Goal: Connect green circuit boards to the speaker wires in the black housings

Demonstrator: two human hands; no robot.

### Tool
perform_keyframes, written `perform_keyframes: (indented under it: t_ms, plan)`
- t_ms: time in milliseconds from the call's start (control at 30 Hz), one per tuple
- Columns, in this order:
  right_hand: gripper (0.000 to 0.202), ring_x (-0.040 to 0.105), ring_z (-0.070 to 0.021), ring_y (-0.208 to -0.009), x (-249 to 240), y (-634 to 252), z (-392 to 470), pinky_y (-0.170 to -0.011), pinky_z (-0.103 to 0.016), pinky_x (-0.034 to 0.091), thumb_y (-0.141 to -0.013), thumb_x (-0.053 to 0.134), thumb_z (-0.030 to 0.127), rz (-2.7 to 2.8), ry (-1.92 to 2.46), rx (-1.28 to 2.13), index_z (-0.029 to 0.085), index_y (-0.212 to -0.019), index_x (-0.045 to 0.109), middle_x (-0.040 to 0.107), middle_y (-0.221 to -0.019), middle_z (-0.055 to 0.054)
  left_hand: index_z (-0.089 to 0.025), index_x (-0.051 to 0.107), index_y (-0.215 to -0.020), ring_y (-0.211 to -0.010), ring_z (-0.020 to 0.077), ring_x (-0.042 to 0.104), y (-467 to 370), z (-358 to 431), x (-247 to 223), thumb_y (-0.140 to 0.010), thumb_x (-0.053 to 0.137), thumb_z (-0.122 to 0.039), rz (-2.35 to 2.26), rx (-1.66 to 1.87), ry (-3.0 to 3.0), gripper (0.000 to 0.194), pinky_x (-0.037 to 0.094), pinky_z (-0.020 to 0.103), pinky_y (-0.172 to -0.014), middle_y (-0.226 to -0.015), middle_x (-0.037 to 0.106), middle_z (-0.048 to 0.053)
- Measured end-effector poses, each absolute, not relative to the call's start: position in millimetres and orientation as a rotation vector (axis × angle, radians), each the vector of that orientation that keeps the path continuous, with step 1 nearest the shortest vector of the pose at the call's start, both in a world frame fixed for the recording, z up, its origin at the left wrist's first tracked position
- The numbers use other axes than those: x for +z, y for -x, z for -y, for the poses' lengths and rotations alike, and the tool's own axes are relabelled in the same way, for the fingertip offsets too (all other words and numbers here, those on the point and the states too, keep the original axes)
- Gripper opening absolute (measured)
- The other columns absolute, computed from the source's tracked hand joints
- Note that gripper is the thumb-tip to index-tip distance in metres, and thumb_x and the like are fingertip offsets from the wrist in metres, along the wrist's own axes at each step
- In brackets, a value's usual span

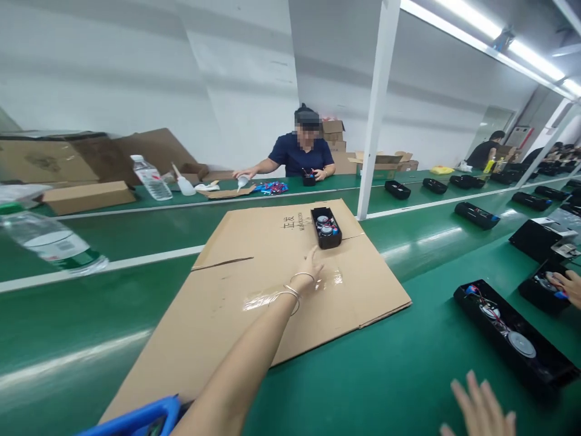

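My left hand (pixel 311 267) reaches far over a flattened cardboard sheet (pixel 272 266), its fingers loosely spread and nothing held. Just beyond the fingertips lies a black speaker housing (pixel 327 229), open side up, showing round drivers, red wires and a blue part; whether I touch it is unclear. At the lower right, my right hand (pixel 482 407) is partly cut off by the frame, fingers spread above the green table. Nearest to it is a larger-looking black speaker housing (pixel 502 333) with two round drivers and a blue part at its far end.
At right, a co-worker's hand (pixel 567 287) works on another black housing. Across the bench a person (pixel 303 154) holds a white squeeze bottle (pixel 242 180). Plastic bottles (pixel 54 245) stand left; a white post (pixel 376 109) rises behind the cardboard. A blue bin (pixel 136 418) sits below. Several housings line the conveyor.
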State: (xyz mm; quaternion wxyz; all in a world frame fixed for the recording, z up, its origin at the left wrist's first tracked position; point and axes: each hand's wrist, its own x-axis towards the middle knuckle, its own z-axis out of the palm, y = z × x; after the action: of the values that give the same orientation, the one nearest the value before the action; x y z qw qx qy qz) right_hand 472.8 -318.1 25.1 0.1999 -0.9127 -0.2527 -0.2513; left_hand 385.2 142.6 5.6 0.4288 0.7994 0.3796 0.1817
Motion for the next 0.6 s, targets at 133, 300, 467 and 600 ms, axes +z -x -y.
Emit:
perform_keyframes:
  t_ms: [133,300,467,600]
  plan:
    - [0.07,0.02,-0.0342,-0.132,70,-525,317,-0.085,-0.066,0.035,-0.06,0.048,0.054,0.726,2.473,-0.756,0.048,-0.129,0.037,0.043,-0.132,0.011,-0.02,0.041,-0.127,-0.112,0.0279,0.048,-427,-163,8,-0.082,0.058,-0.023,-0.972,0.416,-2.151,0.048,0.042,0.051,-0.091,-0.13,0.044,0.01]
    - [0.065,0.026,-0.0326,-0.129,125,-588,330,-0.092,-0.061,0.032,-0.074,0.027,0.059,0.743,2.406,-0.752,0.026,-0.126,0.048,0.045,-0.132,-0.001,-0.018,0.046,-0.12,-0.1,0.0239,0.055,-440,-180,5,-0.083,0.056,-0.027,-1.032,0.359,-2.241,0.04,0.047,0.046,-0.084,-0.118,0.053,0.009]
    - [0.059,0.031,-0.0387,-0.125,73,-526,311,-0.083,-0.065,0.036,-0.083,0.023,0.054,0.648,2.382,-0.747,0.023,-0.13,0.043,0.048,-0.129,-0.002,-0.014,0.056,-0.1,-0.088,0.0191,0.058,-404,-168,2,-0.083,0.055,-0.031,-1.044,0.387,-2.336,0.024,0.048,0.039,-0.076,-0.099,0.06,0.006]
    - [0.046,0.042,-0.0324,-0.118,-4,-431,282,-0.079,-0.054,0.045,-0.084,0.044,0.052,0.727,2.376,-0.645,0.038,-0.128,0.041,0.053,-0.122,0.0,-0.014,0.057,-0.08,-0.072,0.0151,0.057,-335,-144,2,-0.08,0.059,-0.031,-0.933,0.353,-2.386,0.018,0.047,0.034,-0.068,-0.077,0.059,0.0]
